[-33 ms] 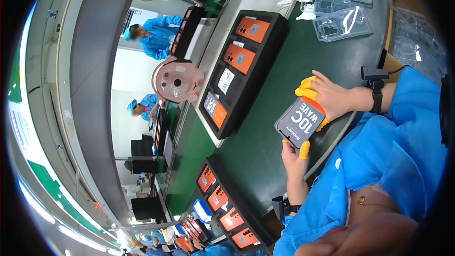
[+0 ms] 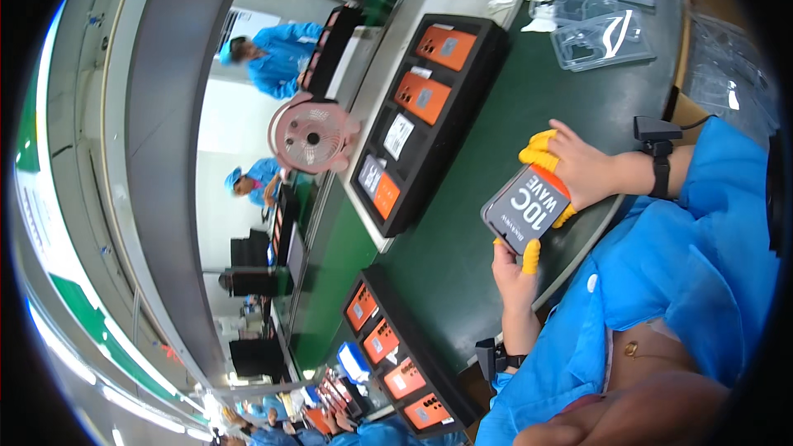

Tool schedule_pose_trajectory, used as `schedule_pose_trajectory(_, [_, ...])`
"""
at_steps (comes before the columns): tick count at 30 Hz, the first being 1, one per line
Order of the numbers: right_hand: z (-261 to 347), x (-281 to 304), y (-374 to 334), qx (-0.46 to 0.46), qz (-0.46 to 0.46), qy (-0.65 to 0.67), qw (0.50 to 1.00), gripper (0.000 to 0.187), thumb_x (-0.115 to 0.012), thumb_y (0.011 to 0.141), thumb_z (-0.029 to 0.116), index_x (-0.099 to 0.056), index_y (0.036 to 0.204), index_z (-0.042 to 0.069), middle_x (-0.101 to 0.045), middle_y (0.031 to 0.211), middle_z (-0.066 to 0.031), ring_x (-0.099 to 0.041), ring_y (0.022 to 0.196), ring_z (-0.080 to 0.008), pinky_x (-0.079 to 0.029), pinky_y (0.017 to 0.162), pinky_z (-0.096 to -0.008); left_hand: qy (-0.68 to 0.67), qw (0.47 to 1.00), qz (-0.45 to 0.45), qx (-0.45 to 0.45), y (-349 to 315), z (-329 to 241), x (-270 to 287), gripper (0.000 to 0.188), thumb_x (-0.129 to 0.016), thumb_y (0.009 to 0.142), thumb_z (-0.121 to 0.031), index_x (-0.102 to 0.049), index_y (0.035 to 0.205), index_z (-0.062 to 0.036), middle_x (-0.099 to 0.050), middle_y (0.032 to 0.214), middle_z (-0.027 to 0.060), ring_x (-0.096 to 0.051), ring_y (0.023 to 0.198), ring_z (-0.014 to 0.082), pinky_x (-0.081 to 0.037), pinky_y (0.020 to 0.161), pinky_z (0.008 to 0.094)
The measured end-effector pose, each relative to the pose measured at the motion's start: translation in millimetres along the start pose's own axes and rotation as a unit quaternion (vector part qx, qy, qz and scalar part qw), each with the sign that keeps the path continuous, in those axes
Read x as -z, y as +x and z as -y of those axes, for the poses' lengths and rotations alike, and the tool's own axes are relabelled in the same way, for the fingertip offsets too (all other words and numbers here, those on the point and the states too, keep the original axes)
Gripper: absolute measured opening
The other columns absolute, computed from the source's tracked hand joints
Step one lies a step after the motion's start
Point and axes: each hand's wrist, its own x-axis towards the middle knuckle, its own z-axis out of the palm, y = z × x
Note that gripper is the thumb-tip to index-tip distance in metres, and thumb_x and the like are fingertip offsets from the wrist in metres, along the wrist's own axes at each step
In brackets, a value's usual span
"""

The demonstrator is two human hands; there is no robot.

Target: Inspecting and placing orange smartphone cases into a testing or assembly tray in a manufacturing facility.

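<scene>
I see the left hand and right hand gripping one phone, handling seemingly unfinished. A black tray already holds orange phones

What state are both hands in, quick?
Left hand: fingers at the edge of the grey-and-orange phone; grip cannot be told.
Right hand: closed, holding that phone.

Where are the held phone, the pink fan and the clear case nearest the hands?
Held phone (image 2: 526, 210): head view, middle of its grey face.
Pink fan (image 2: 313, 139): head view, its dark hub.
Clear case (image 2: 603, 40): head view, its flat middle.
</scene>
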Motion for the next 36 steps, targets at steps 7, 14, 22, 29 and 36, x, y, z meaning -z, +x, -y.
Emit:
schedule_pose_trajectory(7, [-15, 12, 7, -0.056, 0.086, 0.104, 0.989, 0.077, -0.072, 0.044, 0.046, -0.05, 0.101, 0.0, -0.052, 0.092, -0.0179, -0.05, 0.084, -0.0326, -0.038, 0.077, -0.0362, 0.0, 0.998, -0.042, 0.044, 2, 4, -10, 0.028, -0.053, 0.08, -0.011, -0.045, 0.104, 0.002, -0.053, 0.094, 0.0041, -0.047, 0.086, 0.0082, -0.036, 0.077, 0.0213])
schedule_pose_trajectory(14, [-7, 6, 28, -0.098, 0.131, 0.089, 0.983, 0.054, -0.075, 0.043, 0.038, -0.055, 0.077, 0.0, -0.056, 0.07, -0.0155, -0.054, 0.066, -0.0296, -0.043, 0.06, -0.0355, 0.075, 0.989, -0.071, 0.109, 17, 20, 8, 0.025, -0.05, 0.082, -0.011, -0.046, 0.103, 0.0011, -0.053, 0.092, 0.0037, -0.047, 0.084, 0.008, -0.036, 0.076, 0.0212])
schedule_pose_trajectory(22, [20, -18, 36, -0.243, 0.034, 0.542, 0.804, 0.049, -0.079, 0.048, 0.019, -0.052, 0.083, -0.002, -0.057, 0.073, -0.0058, -0.053, 0.069, -0.0117, -0.043, 0.066, -0.0248, 0.066, 0.952, 0.297, 0.044, 30, 5, 8, 0.058, -0.061, 0.072, -0.023, -0.032, 0.118, -0.0008, -0.042, 0.113, 0.0083, -0.042, 0.103, 0.0204, -0.033, 0.088, 0.0307])
schedule_pose_trajectory(29, [20, -25, 39, -0.265, -0.042, 0.491, 0.829, 0.04, -0.071, 0.055, 0.009, -0.054, 0.089, -0.002, -0.059, 0.079, -0.0061, -0.053, 0.073, -0.0098, -0.043, 0.068, -0.024, 0.144, 0.986, 0.085, 0.012, 40, 40, -22, 0.014, -0.051, 0.078, -0.009, -0.055, 0.086, 0.0025, -0.059, 0.078, 0.0126, -0.056, 0.072, 0.0202, -0.043, 0.065, 0.031])
schedule_pose_trajectory(36, [-17, -24, 145, -0.25, -0.055, 0.511, 0.821, 0.027, -0.069, 0.064, 0.023, -0.057, 0.081, 0.005, -0.059, 0.074, -0.0031, -0.055, 0.064, -0.006, -0.041, 0.051, -0.0194, -0.036, 0.996, 0.018, -0.079, 83, 60, 24, 0.031, -0.042, 0.086, -0.015, -0.038, 0.112, -0.0001, -0.052, 0.102, 0.009, -0.051, 0.089, 0.017, -0.037, 0.081, 0.0259])
